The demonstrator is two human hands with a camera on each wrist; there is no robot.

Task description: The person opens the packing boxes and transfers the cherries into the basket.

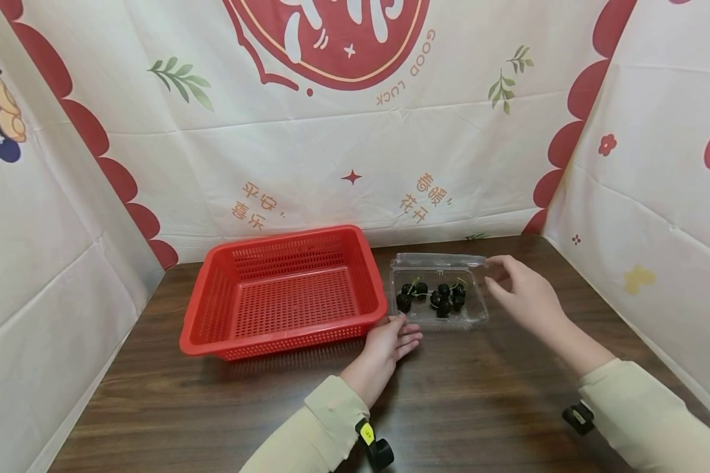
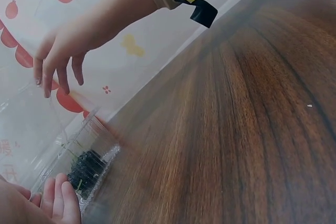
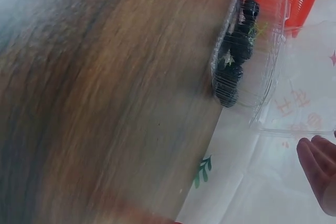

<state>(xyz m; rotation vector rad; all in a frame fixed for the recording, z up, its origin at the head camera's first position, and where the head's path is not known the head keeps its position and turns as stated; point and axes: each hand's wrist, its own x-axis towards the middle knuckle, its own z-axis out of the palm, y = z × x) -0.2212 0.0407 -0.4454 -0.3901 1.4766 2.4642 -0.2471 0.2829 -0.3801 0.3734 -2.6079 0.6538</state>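
Observation:
A clear plastic clamshell box [image 1: 473, 315] holds several dark round fruits [image 1: 444, 300] with thin green stems. Its transparent lid [image 1: 438, 259] is raised at the back edge. My right hand [image 1: 523, 292] is at the lid's right end, its fingertips touching or very near the lid's edge, fingers loosely bent. At the box's front left corner is my left hand [image 1: 384, 351], palm turned up and fingers extended. The left thumb lies by the corner; whether it presses the plastic I cannot tell. In the left wrist view, the fruits [image 2: 86, 169] show just beyond the left fingers.
Left of the box stands a red perforated plastic basket [image 1: 298, 328], its right front corner close to my left hand. Both stand on a dark wood-grain table [image 1: 461, 394]. Printed white cloth [image 1: 331, 157] hangs behind and at both sides.

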